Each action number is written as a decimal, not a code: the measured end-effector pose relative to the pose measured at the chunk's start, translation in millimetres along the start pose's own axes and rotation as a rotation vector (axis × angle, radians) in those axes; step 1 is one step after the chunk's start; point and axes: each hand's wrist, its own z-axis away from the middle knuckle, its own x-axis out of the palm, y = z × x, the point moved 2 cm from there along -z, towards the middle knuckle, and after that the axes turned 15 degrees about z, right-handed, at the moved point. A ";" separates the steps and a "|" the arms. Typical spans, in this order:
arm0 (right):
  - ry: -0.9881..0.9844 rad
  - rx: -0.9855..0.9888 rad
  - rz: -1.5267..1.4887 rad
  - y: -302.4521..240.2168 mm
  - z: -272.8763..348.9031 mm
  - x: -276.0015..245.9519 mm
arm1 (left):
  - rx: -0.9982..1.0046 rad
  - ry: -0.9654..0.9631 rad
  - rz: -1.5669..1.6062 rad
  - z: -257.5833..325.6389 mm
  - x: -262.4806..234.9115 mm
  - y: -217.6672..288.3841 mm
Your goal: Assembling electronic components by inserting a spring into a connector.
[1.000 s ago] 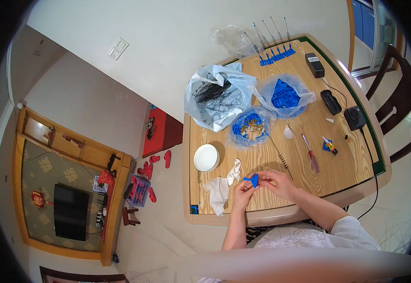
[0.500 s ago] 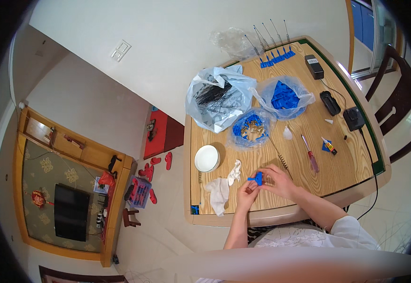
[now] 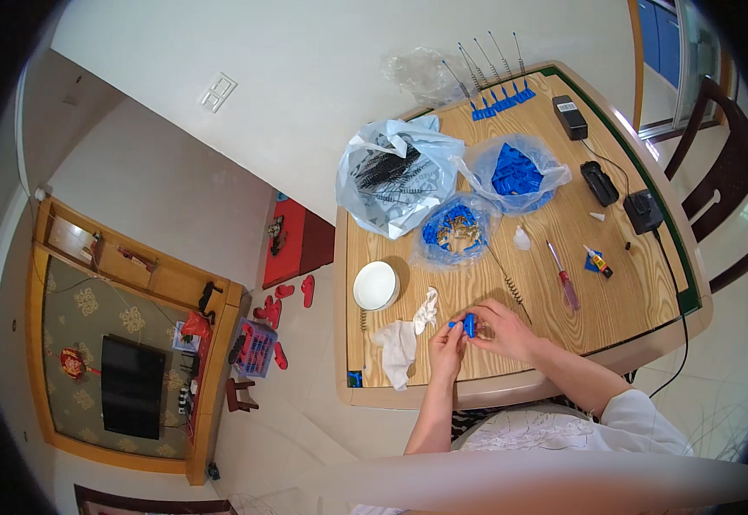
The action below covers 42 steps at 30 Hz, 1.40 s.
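Observation:
Close to the table's near edge, both hands pinch a small blue plastic piece (image 3: pixel 469 325). My left hand (image 3: pixel 448 351) is closed on its left end, thumb and fingers together. My right hand (image 3: pixel 504 331) grips it from the right with bent fingers. Part of the piece is hidden by the fingers. A loose coil spring with a long wire (image 3: pixel 511 288) lies just beyond my right hand. Left of my left hand are a crumpled white cloth (image 3: pixel 396 350) and a smaller white scrap (image 3: pixel 426 311).
Bags hold blue pieces (image 3: pixel 516 172), brass and blue parts (image 3: pixel 457 232), and black wiry pieces (image 3: pixel 389 172). Several spring-topped blue assemblies (image 3: pixel 503 103) stand at the back. A white bowl (image 3: pixel 376 286), screwdriver (image 3: pixel 565 279), glue tube (image 3: pixel 598 263), small white bottle (image 3: pixel 522 239) and black adapter (image 3: pixel 643 213) lie around.
The blue piece has turned between my fingers, so it now shows a narrower side. My left fingers have shifted up slightly along it; my right hand stays nearly in place.

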 end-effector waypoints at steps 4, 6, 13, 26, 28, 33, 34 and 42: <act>0.030 -0.028 0.038 -4.8 -0.9 -1.0 | 0.030 -0.001 0.003 1.3 -2.1 0.6; 0.027 -0.023 0.033 -2.4 -0.9 0.8 | 0.034 -0.003 0.011 0.5 0.8 -0.8; 0.054 -0.026 0.044 2.7 0.4 1.8 | 0.050 0.027 0.065 0.3 -2.2 1.3; 0.089 -0.046 0.132 5.1 2.3 5.2 | 0.116 -0.028 0.052 -3.5 -10.9 -7.1; 0.061 -0.045 0.132 4.7 2.8 5.8 | 0.116 -0.051 0.088 -4.0 -12.0 -6.8; 0.072 -0.046 0.148 5.2 3.6 4.9 | 0.098 0.003 0.074 -0.5 2.4 -3.2; 0.072 -0.044 0.150 4.7 3.4 4.6 | 0.105 0.000 0.054 -0.4 2.7 -2.5; 0.165 -0.037 0.165 6.5 1.9 8.0 | 0.052 0.025 0.026 0.3 2.3 3.1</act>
